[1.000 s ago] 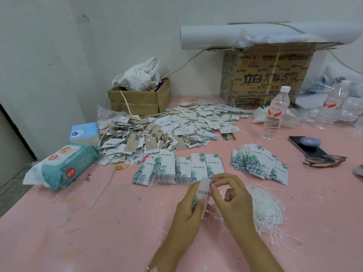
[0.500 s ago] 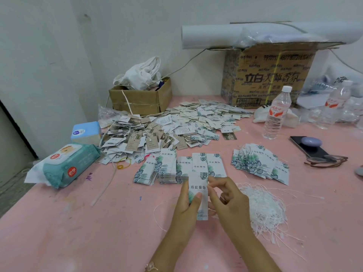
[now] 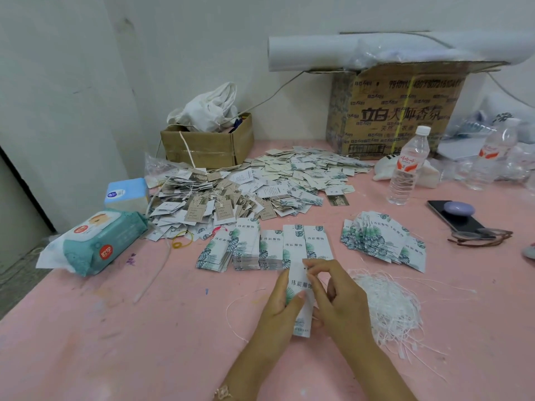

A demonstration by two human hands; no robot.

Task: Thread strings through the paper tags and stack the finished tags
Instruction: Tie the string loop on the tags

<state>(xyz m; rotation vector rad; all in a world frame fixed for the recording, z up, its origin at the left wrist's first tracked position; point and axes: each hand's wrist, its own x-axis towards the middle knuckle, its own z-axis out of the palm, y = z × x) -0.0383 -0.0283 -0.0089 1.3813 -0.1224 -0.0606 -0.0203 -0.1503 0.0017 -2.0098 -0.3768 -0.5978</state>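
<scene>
- White paper tag (image 3: 301, 285), leaf-printed with dark characters, lies over the pink surface (image 3: 115, 342) just before the tag stacks (image 3: 260, 250).
- Left grip (image 3: 278, 311) grasps its left edge, while right grip (image 3: 335, 299) pinches its top by the hole.
- Any string there is too thin to see.
- A second ago it was turned sideways, and now it is face up.

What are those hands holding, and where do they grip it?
A paper tag. The left hand grips its left edge, thumb on the front; the right hand pinches near its top hole.
</scene>
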